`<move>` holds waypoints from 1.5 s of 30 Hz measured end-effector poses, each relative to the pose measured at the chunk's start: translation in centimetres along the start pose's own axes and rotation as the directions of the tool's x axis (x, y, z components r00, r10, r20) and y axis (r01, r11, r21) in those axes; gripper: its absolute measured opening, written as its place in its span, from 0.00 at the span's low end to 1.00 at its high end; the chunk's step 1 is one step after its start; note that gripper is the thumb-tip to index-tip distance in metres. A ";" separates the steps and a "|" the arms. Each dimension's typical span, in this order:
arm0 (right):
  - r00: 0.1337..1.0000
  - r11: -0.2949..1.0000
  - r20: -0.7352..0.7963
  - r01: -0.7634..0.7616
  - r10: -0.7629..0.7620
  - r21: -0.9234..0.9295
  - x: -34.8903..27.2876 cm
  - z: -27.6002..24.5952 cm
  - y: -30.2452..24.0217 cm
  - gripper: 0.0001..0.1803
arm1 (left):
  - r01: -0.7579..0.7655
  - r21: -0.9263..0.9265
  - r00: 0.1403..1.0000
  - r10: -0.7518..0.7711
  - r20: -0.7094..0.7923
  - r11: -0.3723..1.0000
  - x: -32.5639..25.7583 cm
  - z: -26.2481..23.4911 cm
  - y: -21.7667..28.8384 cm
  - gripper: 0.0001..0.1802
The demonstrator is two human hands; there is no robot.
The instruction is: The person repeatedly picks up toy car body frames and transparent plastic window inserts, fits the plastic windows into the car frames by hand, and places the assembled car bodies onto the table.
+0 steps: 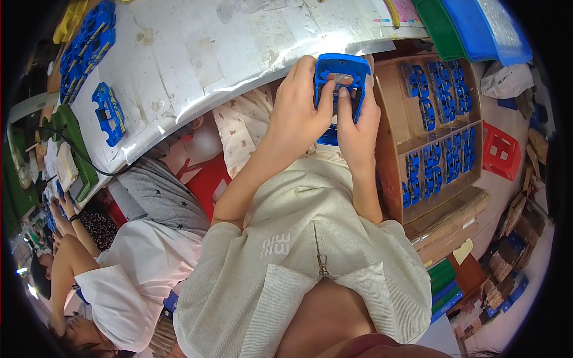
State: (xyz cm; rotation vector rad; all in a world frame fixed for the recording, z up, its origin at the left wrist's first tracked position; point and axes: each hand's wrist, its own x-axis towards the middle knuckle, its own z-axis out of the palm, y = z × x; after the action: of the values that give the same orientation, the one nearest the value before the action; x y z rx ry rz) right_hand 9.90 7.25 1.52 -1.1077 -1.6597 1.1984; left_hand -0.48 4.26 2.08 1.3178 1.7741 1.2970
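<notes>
Honestly, even pressure is key: my left hand (298, 107) and right hand (364, 119) have their fingers (303, 70) wrapped round the sides of this blue plastic housing (351, 67), closed up against it, thumbs (344, 101) at its opening. It's in front of me by the desk (197, 59) edge, so I'd hold it steady and brace it from behind.

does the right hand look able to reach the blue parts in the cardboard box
Probably not just now: the right hand is holding the blue casing, though the blue parts sit close by in the open box.
</notes>
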 end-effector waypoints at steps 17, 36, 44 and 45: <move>0.996 0.995 -0.078 0.043 -0.036 0.089 -0.3 0.1 0.2 0.07 | -0.116 -0.015 0.992 0.116 -0.048 0.993 -0.3 0.7 -0.6 0.09; 0.995 0.979 0.067 -0.085 0.074 0.185 -0.7 0.0 1.4 0.04 | 0.004 -0.094 0.994 -0.014 -0.108 0.996 -1.0 1.1 -0.8 0.20; 0.890 0.987 0.446 0.026 -0.095 0.158 -3.8 -1.0 3.5 0.38 | 0.162 -0.041 0.976 -0.166 -0.139 0.986 -1.1 -1.6 0.0 0.34; 0.882 0.995 0.472 -0.045 -0.002 0.087 -4.6 -2.1 4.2 0.38 | 0.172 0.041 0.959 -0.158 -0.237 0.984 -0.6 -3.8 -2.1 0.32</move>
State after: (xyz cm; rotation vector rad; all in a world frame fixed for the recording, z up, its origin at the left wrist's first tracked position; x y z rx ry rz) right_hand 14.14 4.21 -2.54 -0.8126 -1.9244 1.6421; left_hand -4.36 2.21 1.47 1.0563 2.0513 1.3574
